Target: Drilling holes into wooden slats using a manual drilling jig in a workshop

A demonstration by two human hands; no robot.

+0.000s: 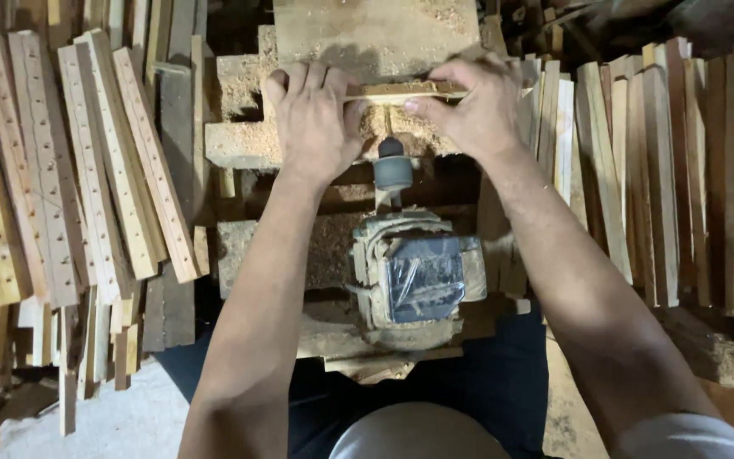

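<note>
Mid-drill: both hands press a wooden slat (pixel 401 92) down flat across the sawdust-covered block (pixel 239 140), right in front of the motor's drill chuck (pixel 392 168).

Left hand (pixel 312 119): grip closed over the slat's left end, fingers curled on top. Right hand (pixel 473 110): grip pinching the right part, thumb under. Electric motor (pixel 418 276) sits between the forearms. Drilled slats (pixel 87 170) stacked left, plain slats (pixel 664 170) right. Judgement: next move needs a steady, square feed, with the fingers clear of the bit.

Drilled wooden slats (pixel 87 170) stacked left; plain slats (pixel 664 170) stacked right; sawdust-covered electric motor (pixel 414 276) centre, dark chuck (pixel 392 166) above.
</note>
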